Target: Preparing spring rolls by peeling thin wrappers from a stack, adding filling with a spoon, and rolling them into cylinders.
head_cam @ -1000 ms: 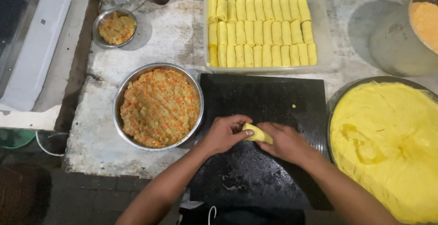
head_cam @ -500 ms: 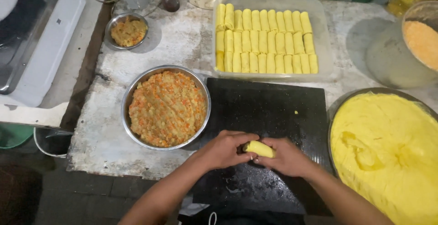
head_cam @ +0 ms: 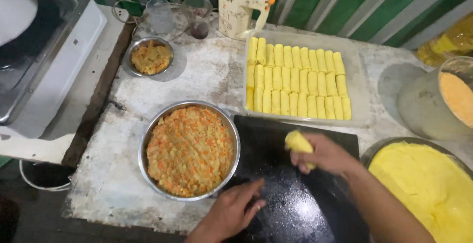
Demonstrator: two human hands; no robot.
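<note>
Right hand (head_cam: pixel 325 155) around yellow roll (head_cam: pixel 298 142); left hand (head_cam: pixel 235 208) seemingly empty, half-open on black board (head_cam: pixel 305 208), beside filling bowl (head_cam: pixel 189 149).

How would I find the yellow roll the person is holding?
Start at the black board in front of the person. Above its upper edge, the right hand holds one yellow roll. Unlike the rolls in rows in the clear tray, it is lifted and alone.

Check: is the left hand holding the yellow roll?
No, the right hand holds the yellow roll above the black board, while the left hand rests empty on the board's near edge.
</note>
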